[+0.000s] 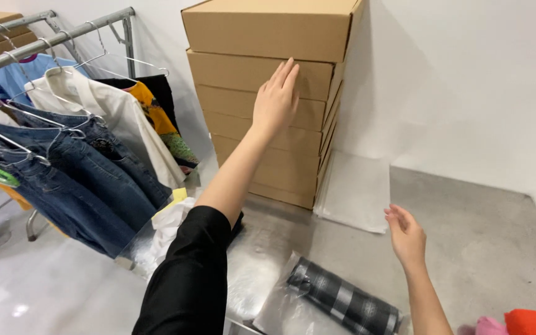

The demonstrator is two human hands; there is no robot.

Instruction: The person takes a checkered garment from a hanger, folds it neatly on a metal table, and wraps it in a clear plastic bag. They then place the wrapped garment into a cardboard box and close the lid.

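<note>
Against the stack of flat cardboard boxes (268, 99), the left hand (275, 99) lies flat, fingers released, seemingly touching; the right hand (406, 237) hovers open above the desk (485, 242), holding nothing.

Top cardboard box (268, 28): upper face cut by the frame's top edge. Left hand (276, 99): palm flat against the box stack, underside hidden. Clothes rack (51, 37): runs off the left edge; its jeans (63, 180) partly cropped. Bagged plaid garment (342, 301): lower end cut by the bottom edge. Orange and pink fabric (516, 322) at the bottom right corner: mostly cropped, kind unclear.
</note>
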